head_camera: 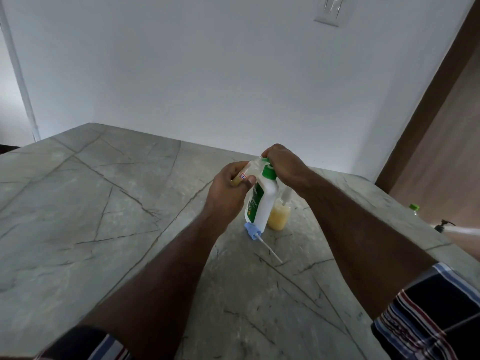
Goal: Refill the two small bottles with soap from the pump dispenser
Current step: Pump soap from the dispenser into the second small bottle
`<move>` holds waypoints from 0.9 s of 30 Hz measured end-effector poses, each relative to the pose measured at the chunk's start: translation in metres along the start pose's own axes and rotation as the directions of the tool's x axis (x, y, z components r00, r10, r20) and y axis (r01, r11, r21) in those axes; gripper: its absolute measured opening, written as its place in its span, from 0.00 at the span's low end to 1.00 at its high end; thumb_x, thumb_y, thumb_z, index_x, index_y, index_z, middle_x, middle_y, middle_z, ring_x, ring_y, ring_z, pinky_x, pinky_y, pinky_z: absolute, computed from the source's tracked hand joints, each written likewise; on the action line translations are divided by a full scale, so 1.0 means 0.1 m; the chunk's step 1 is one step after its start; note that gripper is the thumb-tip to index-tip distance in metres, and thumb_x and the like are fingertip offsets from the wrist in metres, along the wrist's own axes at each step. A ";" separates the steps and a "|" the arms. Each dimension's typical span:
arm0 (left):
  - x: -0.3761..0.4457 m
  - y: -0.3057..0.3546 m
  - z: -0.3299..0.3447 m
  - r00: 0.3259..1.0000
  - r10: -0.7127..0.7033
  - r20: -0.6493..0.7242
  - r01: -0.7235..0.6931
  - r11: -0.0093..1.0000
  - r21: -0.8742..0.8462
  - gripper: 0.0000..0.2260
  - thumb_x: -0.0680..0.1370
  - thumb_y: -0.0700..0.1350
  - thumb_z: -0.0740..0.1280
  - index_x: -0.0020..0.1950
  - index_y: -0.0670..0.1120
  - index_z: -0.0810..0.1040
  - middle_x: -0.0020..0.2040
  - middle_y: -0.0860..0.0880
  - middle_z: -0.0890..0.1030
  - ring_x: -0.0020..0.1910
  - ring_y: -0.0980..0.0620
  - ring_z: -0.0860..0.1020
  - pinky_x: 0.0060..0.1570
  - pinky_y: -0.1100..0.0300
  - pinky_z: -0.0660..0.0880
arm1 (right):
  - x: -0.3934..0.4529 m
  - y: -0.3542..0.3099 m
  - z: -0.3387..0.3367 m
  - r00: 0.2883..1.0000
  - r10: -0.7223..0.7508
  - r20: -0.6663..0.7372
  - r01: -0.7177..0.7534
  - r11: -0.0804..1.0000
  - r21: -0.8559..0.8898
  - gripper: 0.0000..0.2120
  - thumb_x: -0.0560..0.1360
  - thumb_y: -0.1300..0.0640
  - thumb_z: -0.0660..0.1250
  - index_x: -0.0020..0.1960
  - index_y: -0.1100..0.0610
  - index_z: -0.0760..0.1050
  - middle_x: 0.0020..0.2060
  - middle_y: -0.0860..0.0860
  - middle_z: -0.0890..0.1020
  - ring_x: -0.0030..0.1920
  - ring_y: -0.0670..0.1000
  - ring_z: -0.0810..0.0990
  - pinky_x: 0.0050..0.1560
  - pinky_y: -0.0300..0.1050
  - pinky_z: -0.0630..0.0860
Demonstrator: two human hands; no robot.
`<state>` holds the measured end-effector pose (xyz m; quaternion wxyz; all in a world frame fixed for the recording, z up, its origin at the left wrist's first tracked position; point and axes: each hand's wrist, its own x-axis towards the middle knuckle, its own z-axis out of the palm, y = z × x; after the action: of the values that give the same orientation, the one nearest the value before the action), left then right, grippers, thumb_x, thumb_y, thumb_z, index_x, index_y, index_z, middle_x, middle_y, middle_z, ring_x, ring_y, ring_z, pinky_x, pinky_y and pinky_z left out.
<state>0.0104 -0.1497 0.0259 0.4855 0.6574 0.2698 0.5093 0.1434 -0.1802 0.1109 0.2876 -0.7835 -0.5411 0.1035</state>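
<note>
Striped sleeves point(428, 318); veined stone counter point(104, 203); white wall point(207, 74)

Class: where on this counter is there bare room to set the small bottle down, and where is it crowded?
Free: the countertop left of the left hand, out to the wall. Crowded: around the pump dispenser, with the yellow-filled bottle and blue cap beside it.

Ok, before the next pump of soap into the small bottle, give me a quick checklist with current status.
1. Left hand grips the small bottle: ok.
2. Right hand on the green pump head: ok.
3. Bottle mouth at the nozzle: cannot tell, hand hides it.
4. Pump dispenser standing on the counter: ok.
5. Second bottle upright, yellow soap inside: ok.
6. Blue cap lying clear: ok.
</note>
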 end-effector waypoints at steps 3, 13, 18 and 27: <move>0.00 0.01 0.00 1.000 -0.004 0.003 0.004 1.000 -0.002 0.11 0.80 0.44 0.67 0.63 0.51 0.77 0.51 0.59 0.80 0.50 0.61 0.79 0.45 0.68 0.74 | -0.01 -0.02 -0.02 1.000 0.003 -0.005 -0.003 1.000 -0.005 0.18 0.82 0.62 0.51 0.68 0.68 0.68 0.67 0.64 0.70 0.68 0.63 0.67 0.66 0.54 0.65; 0.00 0.03 0.00 1.000 -0.001 -0.008 0.001 1.000 -0.006 0.12 0.81 0.42 0.67 0.64 0.49 0.77 0.51 0.58 0.80 0.51 0.59 0.79 0.49 0.65 0.76 | 0.01 -0.01 -0.02 1.000 -0.002 0.009 0.002 0.999 -0.035 0.18 0.82 0.64 0.51 0.68 0.69 0.68 0.68 0.64 0.69 0.68 0.64 0.67 0.67 0.55 0.63; -0.01 0.03 -0.01 1.000 -0.008 -0.011 0.008 1.000 0.010 0.12 0.80 0.43 0.67 0.64 0.48 0.77 0.51 0.58 0.80 0.50 0.60 0.79 0.47 0.66 0.75 | 0.02 0.01 0.01 1.000 -0.023 -0.004 0.023 0.999 -0.026 0.17 0.82 0.62 0.50 0.67 0.68 0.69 0.66 0.63 0.71 0.66 0.62 0.69 0.66 0.53 0.66; 0.01 0.07 -0.03 0.999 0.042 -0.034 -0.041 0.999 0.021 0.13 0.80 0.42 0.67 0.65 0.46 0.78 0.54 0.55 0.81 0.53 0.58 0.79 0.53 0.60 0.77 | 0.05 -0.07 -0.05 1.000 0.015 -0.003 -0.015 1.000 -0.006 0.18 0.82 0.64 0.50 0.68 0.70 0.68 0.67 0.65 0.70 0.68 0.64 0.67 0.67 0.56 0.64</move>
<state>0.0067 -0.1499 0.0329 0.4634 0.6587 0.2698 0.5278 0.1426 -0.1762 0.1196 0.2853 -0.7886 -0.5350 0.1026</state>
